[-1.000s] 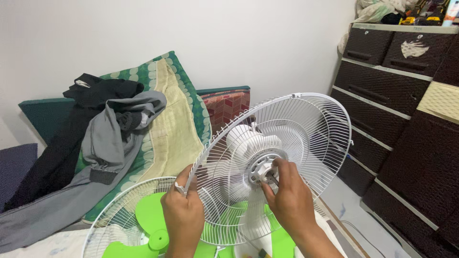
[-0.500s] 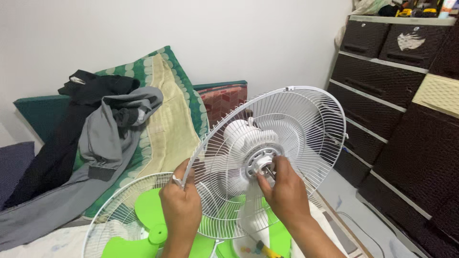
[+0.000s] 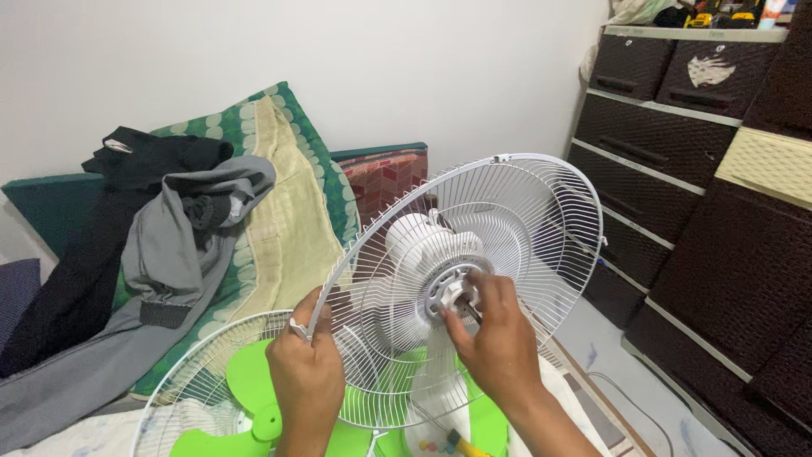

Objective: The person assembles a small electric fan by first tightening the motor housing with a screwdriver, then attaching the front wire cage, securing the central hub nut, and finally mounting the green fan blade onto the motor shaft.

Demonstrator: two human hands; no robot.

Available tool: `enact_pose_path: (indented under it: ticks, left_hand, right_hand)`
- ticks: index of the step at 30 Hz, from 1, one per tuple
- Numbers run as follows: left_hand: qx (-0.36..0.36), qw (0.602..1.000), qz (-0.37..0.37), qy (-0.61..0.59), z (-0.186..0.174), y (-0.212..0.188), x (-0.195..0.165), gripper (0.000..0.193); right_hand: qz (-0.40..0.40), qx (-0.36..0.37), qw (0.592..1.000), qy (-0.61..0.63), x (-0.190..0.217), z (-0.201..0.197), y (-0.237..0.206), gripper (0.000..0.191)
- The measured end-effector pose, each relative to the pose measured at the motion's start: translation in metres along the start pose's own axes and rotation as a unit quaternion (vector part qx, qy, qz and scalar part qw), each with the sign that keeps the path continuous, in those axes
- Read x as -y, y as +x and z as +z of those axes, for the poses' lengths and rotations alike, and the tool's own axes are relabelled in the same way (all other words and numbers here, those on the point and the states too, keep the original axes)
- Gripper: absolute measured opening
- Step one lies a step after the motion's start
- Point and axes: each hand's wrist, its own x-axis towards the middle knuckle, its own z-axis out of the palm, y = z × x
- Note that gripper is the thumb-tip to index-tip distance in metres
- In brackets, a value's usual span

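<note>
My right hand (image 3: 497, 343) pinches the small ribbed plastic nut (image 3: 458, 295) at the hub, fingertips closed around it. My left hand (image 3: 306, 377), a ring on one finger, is clamped on the thin wire rim of the round white fan guard (image 3: 516, 211), which stands tilted in front of me around the smooth white motor housing (image 3: 416, 239). Below lie glossy green fan blades (image 3: 254, 381) inside a second wire guard (image 3: 182, 385). Behind, soft grey and black clothes (image 3: 161, 245) drape over a green patterned mattress (image 3: 288, 182); dark woven-texture drawers (image 3: 677, 135) stand to the right.

White wire rear fan guard (image 3: 507, 211), held upright and tilted, rim gripped at its lower left edge, white motor housing (image 3: 423, 245) behind it, round hub nut (image 3: 452, 292) pinched at centre
</note>
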Motion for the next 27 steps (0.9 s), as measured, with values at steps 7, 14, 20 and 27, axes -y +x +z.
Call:
enact_pose_path:
  ticks: [7,14,20,27]
  left_hand:
    - [0.019,0.997,-0.079,-0.003,-0.002,0.001,-0.005,0.028]
    - [-0.001,1.000,-0.005,-0.024,-0.001,0.000,-0.004,0.026]
    - [0.016,0.998,-0.057,-0.026,-0.002,0.001,-0.010,0.026]
    - [0.009,1.000,-0.024,-0.013,-0.001,0.002,-0.010,0.027]
  right_hand:
    - [0.102,0.074,0.992,-0.016,-0.012,0.003,-0.001,0.049]
    - [0.023,0.020,1.000,0.000,-0.007,-0.007,-0.003,0.064]
    - [-0.034,0.028,0.999,0.014,-0.001,-0.006,-0.003,0.057]
    - [-0.003,0.048,0.999,0.003,-0.002,-0.006,0.002,0.051]
